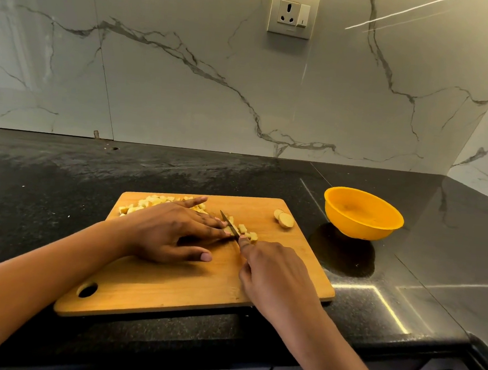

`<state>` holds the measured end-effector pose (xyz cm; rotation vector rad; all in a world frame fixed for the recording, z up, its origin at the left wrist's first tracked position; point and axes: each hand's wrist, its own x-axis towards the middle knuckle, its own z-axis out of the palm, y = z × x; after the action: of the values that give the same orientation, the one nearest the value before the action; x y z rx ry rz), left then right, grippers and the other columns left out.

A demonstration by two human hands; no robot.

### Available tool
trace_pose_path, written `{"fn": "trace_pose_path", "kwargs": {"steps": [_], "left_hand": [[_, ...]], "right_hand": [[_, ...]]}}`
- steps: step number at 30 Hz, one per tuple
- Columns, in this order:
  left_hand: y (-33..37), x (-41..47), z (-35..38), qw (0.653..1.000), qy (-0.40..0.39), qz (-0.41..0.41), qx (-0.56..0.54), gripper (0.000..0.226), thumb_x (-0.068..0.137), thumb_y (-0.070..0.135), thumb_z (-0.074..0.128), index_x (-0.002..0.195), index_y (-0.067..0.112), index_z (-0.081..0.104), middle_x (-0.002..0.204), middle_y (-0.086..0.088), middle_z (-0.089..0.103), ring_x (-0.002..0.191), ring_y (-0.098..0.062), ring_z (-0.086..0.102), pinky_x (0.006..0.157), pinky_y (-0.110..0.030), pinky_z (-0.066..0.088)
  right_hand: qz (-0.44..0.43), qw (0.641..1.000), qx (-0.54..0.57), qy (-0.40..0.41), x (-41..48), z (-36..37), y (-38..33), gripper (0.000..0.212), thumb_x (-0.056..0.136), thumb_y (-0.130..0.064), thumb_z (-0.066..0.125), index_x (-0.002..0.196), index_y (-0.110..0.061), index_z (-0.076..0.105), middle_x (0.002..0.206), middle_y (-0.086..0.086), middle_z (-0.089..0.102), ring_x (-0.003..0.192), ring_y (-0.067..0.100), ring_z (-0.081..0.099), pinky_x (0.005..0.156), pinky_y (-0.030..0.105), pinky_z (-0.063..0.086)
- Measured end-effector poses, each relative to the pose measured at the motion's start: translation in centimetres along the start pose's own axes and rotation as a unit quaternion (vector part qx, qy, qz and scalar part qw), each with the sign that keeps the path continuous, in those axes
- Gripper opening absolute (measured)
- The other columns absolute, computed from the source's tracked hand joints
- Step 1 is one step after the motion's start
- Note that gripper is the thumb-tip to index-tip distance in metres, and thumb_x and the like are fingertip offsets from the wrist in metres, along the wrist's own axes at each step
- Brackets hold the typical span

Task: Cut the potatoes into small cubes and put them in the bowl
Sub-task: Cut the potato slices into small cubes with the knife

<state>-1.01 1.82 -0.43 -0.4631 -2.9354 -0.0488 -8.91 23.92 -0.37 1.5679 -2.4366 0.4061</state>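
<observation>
Potato cubes lie in a small loose cluster just right of the knife, on the wooden cutting board. The blade's long axis runs from near right to far left across the board, tip pointing away from the person. The piece being cut sits on the blade's left side, mostly hidden under the left fingertips, so its shape cannot be told.

The left hand lies low and flat, fingers stretched out and pressing down right beside the blade, thumb spread toward the near edge. The right hand comes in from the near right, wrapped around the knife handle, with the index finger laid forward toward the blade's spine.

A larger pile of cubes rests at the board's far left, partly behind the left hand. Two uncut potato slices wait at the far right corner, closer to the right hand. The orange bowl stands on the black counter just off the board's right side, and looks empty. Dicing seems well along, though nothing has gone into the bowl yet. The next cut likely needs the left fingertips to draw back leftward, since they sit very close to the edge.
</observation>
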Motion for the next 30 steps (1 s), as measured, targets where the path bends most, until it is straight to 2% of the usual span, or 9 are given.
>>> {"fn": "trace_pose_path", "kwargs": {"steps": [3,7,9,12,14,21,25,28,30], "left_hand": [[0.1,-0.2,0.0,1.0,0.0,-0.001,0.017,0.056,0.093,0.065,0.023,0.141,0.037,0.031,0.144,0.016,0.038,0.136,0.011,0.021,0.114,-0.019,-0.014],[0.4,-0.2,0.1,0.999,-0.013,-0.005,0.045,0.059,0.091,0.067,0.018,0.141,0.037,0.027,0.145,0.016,0.035,0.136,0.008,0.021,0.113,-0.023,-0.015],[0.6,-0.4,0.3,0.999,0.008,0.0,0.053,0.058,0.093,0.066,0.019,0.14,0.035,0.031,0.144,0.013,0.039,0.136,0.005,0.026,0.115,-0.03,-0.01],[0.7,-0.6,0.4,0.996,0.052,0.008,0.071,0.056,0.096,0.061,0.022,0.135,0.03,0.045,0.138,0.009,0.048,0.132,0.0,0.037,0.115,-0.043,0.0],[0.7,-0.6,0.4,0.994,0.082,0.003,0.075,0.052,0.097,0.058,0.026,0.13,0.029,0.053,0.134,0.009,0.054,0.128,0.0,0.043,0.115,-0.047,0.006],[0.3,-0.6,0.5,0.978,0.192,-0.009,0.086,0.04,0.098,0.047,0.036,0.12,0.026,0.062,0.122,0.008,0.063,0.118,-0.001,0.053,0.116,-0.042,0.022],[0.9,0.3,0.3,0.977,0.196,-0.004,0.089,0.044,0.098,0.049,0.035,0.134,0.028,0.048,0.139,0.006,0.049,0.133,-0.005,0.038,0.114,-0.042,0.024],[1.9,1.0,0.6,0.99,0.123,-0.004,0.068,0.051,0.096,0.057,0.03,0.144,0.037,0.028,0.152,0.011,0.027,0.143,-0.005,0.015,0.115,-0.04,0.004],[2.0,1.3,0.9,0.991,0.095,-0.004,0.096,0.052,0.097,0.058,0.027,0.144,0.038,0.027,0.153,0.012,0.024,0.144,-0.007,0.012,0.114,-0.041,-0.003]], "right_hand": [[-0.008,1.0,0.006,-0.003,-1.2,-0.1,-0.1,0.051,0.101,-0.028,0.034,0.15,-0.022,0.02,0.114,-0.002,0.053,0.094,0.013,0.048,0.071,0.024,0.033],[-0.016,1.0,0.013,0.005,-4.9,-1.5,0.3,0.052,0.1,-0.032,0.033,0.15,-0.028,0.019,0.099,-0.009,0.048,0.081,0.009,0.039,0.054,0.017,0.025],[-0.015,0.999,-0.012,0.032,-5.9,-1.9,0.8,0.049,0.097,-0.031,0.039,0.145,-0.035,0.032,0.084,-0.012,0.042,0.072,0.01,0.04,0.048,0.017,0.022],[-0.003,0.996,-0.06,0.065,-5.9,-1.6,1.8,0.041,0.072,-0.033,0.066,0.112,-0.035,0.069,0.061,-0.015,0.032,0.046,0.008,0.031,0.038,0.013,0.006],[-0.011,0.995,-0.07,0.074,-5.3,-1.0,2.5,0.046,0.061,-0.028,0.081,0.106,-0.03,0.072,0.06,-0.016,0.036,0.041,0.007,0.031,0.039,0.011,0.005],[0.01,0.994,-0.014,0.107,-3.6,0.0,3.5,0.059,0.061,-0.015,0.087,0.115,-0.029,0.068,0.078,-0.009,0.056,0.053,0.007,0.052,0.041,0.013,0.033],[-0.003,0.993,-0.011,0.118,-2.5,0.3,3.8,0.061,0.053,-0.012,0.09,0.109,-0.031,0.071,0.083,-0.007,0.058,0.062,0.005,0.055,0.047,0.004,0.021],[-0.006,0.993,-0.011,0.117,-2.0,0.3,3.8,0.062,0.053,-0.012,0.09,0.108,-0.03,0.071,0.083,-0.005,0.059,0.063,0.008,0.057,0.046,0.01,0.031],[-0.011,0.992,-0.015,0.126,-1.8,0.3,3.8,0.062,0.053,-0.011,0.09,0.108,-0.03,0.071,0.084,-0.004,0.059,0.065,0.008,0.058,0.046,0.011,0.032]]}}
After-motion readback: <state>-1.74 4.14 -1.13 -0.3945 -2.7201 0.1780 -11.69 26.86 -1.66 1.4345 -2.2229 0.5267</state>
